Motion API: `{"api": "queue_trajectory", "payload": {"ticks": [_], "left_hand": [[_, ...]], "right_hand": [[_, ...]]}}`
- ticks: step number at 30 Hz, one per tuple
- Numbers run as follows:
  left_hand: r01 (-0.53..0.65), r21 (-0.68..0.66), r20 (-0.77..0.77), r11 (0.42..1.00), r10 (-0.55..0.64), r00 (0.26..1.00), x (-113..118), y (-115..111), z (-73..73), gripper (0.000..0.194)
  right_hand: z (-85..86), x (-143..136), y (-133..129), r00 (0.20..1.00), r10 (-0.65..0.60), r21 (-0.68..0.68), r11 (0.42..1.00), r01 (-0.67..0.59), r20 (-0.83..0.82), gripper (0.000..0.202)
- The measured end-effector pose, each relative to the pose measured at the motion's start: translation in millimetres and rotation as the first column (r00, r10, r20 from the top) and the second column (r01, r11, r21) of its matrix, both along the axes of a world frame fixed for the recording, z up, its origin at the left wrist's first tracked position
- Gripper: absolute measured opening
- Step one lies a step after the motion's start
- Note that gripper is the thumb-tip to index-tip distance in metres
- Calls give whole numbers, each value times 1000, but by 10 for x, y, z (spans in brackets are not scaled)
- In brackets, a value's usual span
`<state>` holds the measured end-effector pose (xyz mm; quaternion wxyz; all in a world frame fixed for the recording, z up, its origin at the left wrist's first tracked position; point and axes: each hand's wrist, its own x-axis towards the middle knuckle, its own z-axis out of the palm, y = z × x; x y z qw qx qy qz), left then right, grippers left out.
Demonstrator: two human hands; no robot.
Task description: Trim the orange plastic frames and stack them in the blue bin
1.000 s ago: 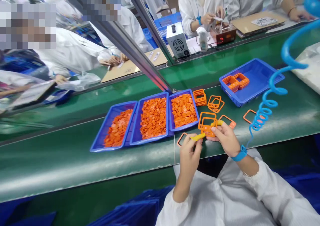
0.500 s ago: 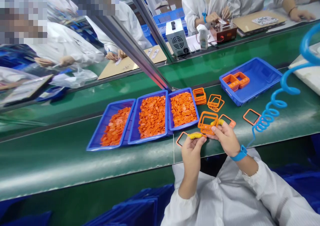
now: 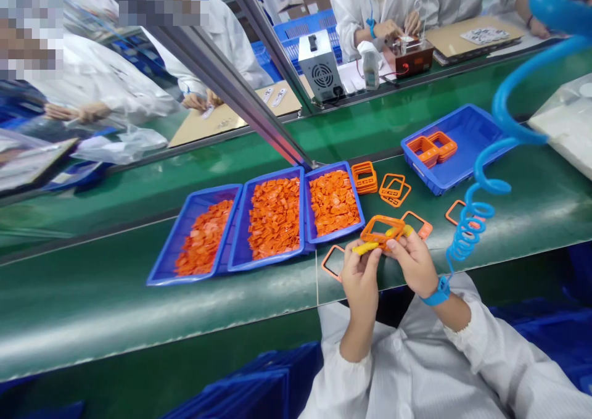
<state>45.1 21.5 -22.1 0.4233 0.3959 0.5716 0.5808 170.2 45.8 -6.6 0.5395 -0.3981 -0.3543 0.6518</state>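
An orange frame [image 3: 382, 231] is held over the green bench by both my hands. My left hand [image 3: 363, 274], with a yellow cover on one finger, pinches its lower left side. My right hand [image 3: 415, 260], also with yellow finger covers and a blue wristband, grips its right side. One loose orange frame [image 3: 332, 263] lies beside my left hand, and another [image 3: 417, 225] lies just beyond my right hand. Past them are two overlapping frames [image 3: 394, 189] and a stack of frames [image 3: 365, 178].
Three blue trays [image 3: 235, 234] of small orange pieces stand to the left. A blue bin [image 3: 472, 153] with frame stacks is at the back right. A coiled blue cord [image 3: 478, 210] hangs at right. Co-workers' hands [image 3: 388, 30] are across the bench.
The held frame has tilted flatter, and my left hand has come up against its lower edge. The view has shifted slightly, and the blue cord has swung left.
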Motion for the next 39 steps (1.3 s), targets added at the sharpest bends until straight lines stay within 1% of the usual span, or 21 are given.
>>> {"api": "queue_trajectory", "payload": {"ticks": [2,6,11,16,17,21,25,27,33,39], "left_hand": [[4,-5,-13,1000,-4,1000,2,-2,4,24],[27,-5,8,1000,-27,1000,17,-1,31,24],[23,21,65,1000,-24,998,31,8,36,27],[-14,44,130,999,8,992,1,17,-2,47],[-7,33,136,999,2,991,-8,15,-8,47],[27,-17,123,999,-25,992,-40,-1,-21,36],[61,1,190,998,-60,980,-54,-14,-20,38],[77,11,234,997,-77,969,-55,-24,-20,37],[27,24,273,999,-32,962,-61,-39,-45,37],[73,-3,349,997,-67,935,-107,-25,-72,38]], "right_hand": [[16,-10,-13,1000,2,10,1000,-2,7,51],[31,-19,-20,999,32,14,999,-32,0,49],[-8,-2,-25,997,62,11,998,-63,37,48],[-38,36,-10,993,89,45,995,-93,76,43],[-30,42,-2,992,91,49,994,-95,90,43],[33,54,27,985,111,72,990,-121,131,48],[62,49,32,983,140,97,984,-152,119,52],[46,45,29,984,145,101,983,-155,103,53],[-39,48,41,978,151,117,979,-169,145,48],[-64,58,95,983,106,79,990,-119,152,49]]}}
